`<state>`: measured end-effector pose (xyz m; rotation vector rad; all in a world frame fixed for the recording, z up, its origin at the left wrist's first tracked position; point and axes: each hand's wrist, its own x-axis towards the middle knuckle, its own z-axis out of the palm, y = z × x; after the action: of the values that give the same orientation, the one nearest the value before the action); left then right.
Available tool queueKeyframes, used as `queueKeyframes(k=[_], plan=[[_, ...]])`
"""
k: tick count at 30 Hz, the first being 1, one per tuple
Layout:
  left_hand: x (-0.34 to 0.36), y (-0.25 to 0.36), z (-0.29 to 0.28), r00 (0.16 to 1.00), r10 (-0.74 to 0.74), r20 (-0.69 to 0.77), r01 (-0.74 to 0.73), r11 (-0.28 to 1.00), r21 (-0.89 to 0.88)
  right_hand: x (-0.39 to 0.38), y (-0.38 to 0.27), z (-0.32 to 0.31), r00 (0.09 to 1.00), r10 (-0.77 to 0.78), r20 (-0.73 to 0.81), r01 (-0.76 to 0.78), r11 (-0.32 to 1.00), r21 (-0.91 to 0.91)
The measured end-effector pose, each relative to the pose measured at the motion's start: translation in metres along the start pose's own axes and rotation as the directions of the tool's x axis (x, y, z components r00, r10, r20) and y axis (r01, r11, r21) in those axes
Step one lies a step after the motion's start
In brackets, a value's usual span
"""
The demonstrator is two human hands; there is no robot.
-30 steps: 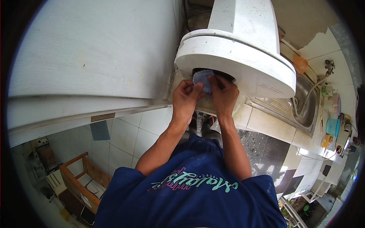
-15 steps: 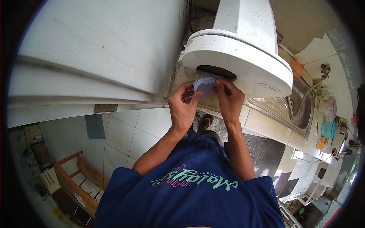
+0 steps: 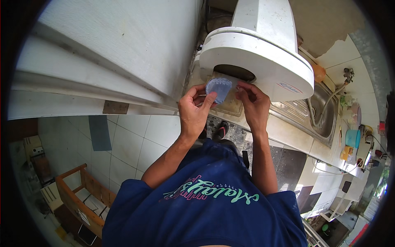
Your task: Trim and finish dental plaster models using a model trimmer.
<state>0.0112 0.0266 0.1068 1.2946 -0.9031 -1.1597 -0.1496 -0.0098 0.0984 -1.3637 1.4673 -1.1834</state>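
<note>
My left hand point(image 3: 193, 110) grips a blue-grey dental cast point(image 3: 220, 88) by its left edge, fingers behind and thumb in front. A row of tooth shapes runs along the cast's upper rim, and its flat side faces me. Just right of it, apart from the cast, is my right hand point(image 3: 256, 106). Its thumb and forefinger come together near a tiny pale spot I cannot make out. Both hands are just below the dark opening point(image 3: 234, 73) of a white machine point(image 3: 259, 53) with a rounded front housing.
Right of the machine lies a steel sink point(image 3: 325, 115) with a grey hose point(image 3: 329, 103) and a wall tap point(image 3: 348, 74). A white panel point(image 3: 123, 45) stands close on my left. Below are a wooden frame point(image 3: 70, 197) and a tiled floor point(image 3: 160, 131).
My right hand has come off the cast and moved slightly right. The left hand still holds the cast, now turned so that more of its flat side shows.
</note>
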Motion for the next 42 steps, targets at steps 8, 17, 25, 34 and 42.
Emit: queueKeyframes(k=[8, 17, 25, 34, 42], plan=[[-0.002, -0.001, 0.002, 0.999, 0.019, 0.038, -0.02, 1.0, 0.004, 0.002, -0.011, 0.002, 0.979, 0.153, 0.132, -0.176, 0.967, 0.183], [-0.004, -0.006, 0.008, 0.993, 0.118, 0.03, -0.12, 0.991, 0.057, -0.002, 0.007, -0.002, 1.0, -0.022, -0.008, 0.022, 0.999, -0.045], [0.003, -0.015, 0.002, 0.732, 0.639, 0.235, -0.66, 0.581, 0.476, -0.018, 0.006, -0.008, 0.892, 0.314, 0.325, -0.449, 0.693, 0.564], [0.013, -0.02, 0.01, 0.986, 0.015, 0.167, -0.008, 0.999, -0.038, -0.021, 0.013, -0.01, 0.902, 0.217, 0.374, -0.431, 0.507, 0.746], [0.023, -0.02, 0.009, 0.941, -0.12, 0.315, 0.241, 0.893, -0.381, -0.02, 0.01, -0.003, 0.91, 0.175, 0.375, -0.405, 0.566, 0.719]])
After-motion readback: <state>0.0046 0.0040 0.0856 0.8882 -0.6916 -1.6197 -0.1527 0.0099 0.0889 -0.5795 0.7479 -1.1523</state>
